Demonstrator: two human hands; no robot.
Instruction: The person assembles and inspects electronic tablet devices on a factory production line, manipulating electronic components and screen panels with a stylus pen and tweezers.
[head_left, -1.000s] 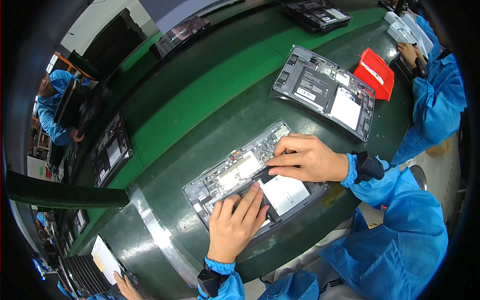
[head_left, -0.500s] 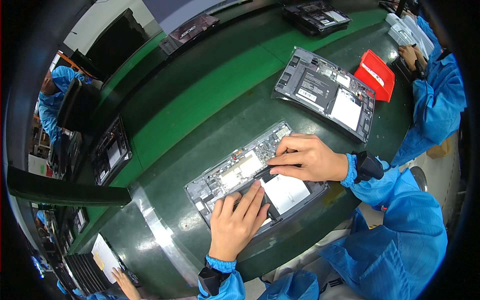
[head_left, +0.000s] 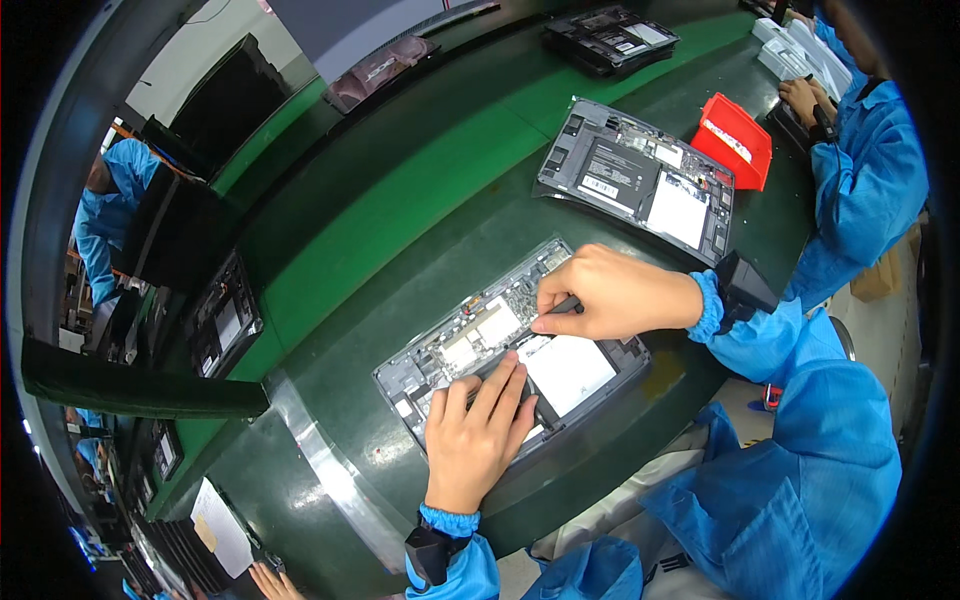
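Note:
An opened laptop base [head_left: 410, 385] lies in front of me on the green bench, with its circuit board and a white-labelled panel [head_left: 570, 372] showing. My left hand [head_left: 475, 425] rests on its dark middle part, fingers stretched out and lying flat, hiding what is beneath. Over the board's edge, my right hand [head_left: 600, 295] is closed in a pinch. A small black piece [head_left: 568, 305] shows between its fingers; its kind is hard to make out.
A second opened laptop base [head_left: 625, 175] lies beyond my right hand, beside a red tray [head_left: 735, 140]. Other laptop parts [head_left: 610, 40] are stacked at the back. At the right, a person in blue handles something dark. A dark post [head_left: 145, 390] juts in from the left.
My right hand has turned and its fingers have curled more tightly, so the black piece now shows between them. My left hand stays on the laptop base. The view has shifted slightly.

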